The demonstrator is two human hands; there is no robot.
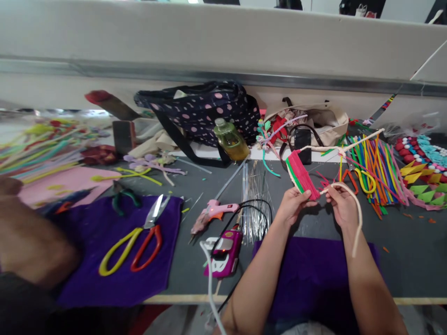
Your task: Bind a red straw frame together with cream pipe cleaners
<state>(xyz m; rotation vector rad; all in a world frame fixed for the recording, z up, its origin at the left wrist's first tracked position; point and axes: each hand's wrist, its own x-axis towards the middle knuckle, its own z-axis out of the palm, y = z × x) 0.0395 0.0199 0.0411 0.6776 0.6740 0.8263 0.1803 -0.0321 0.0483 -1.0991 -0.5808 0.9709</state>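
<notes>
My left hand (293,204) pinches the lower corner of a flat panel (303,176) of pink and green pipe cleaners with a cream edge. My right hand (344,207) is closed on a cream pipe cleaner (359,216), close to that corner; its loose end curves down over my right wrist. Another cream strand (323,148) runs from the panel's top to a twisted joint on the right. Beyond my right hand lie a bundle of coloured pipe cleaners (380,172) and yellow-and-orange-handled scissors (365,181). Under my forearms is a purple cloth (314,270).
Left of my arms are a pink glue gun (214,211), a magenta power strip (225,256) with cables, and clear glue sticks (254,200). Large scissors (150,232) lie on another purple cloth (91,274). A bottle (230,139) leans against a dotted bag (206,111). A co-worker's blurred arm (31,237) is far left.
</notes>
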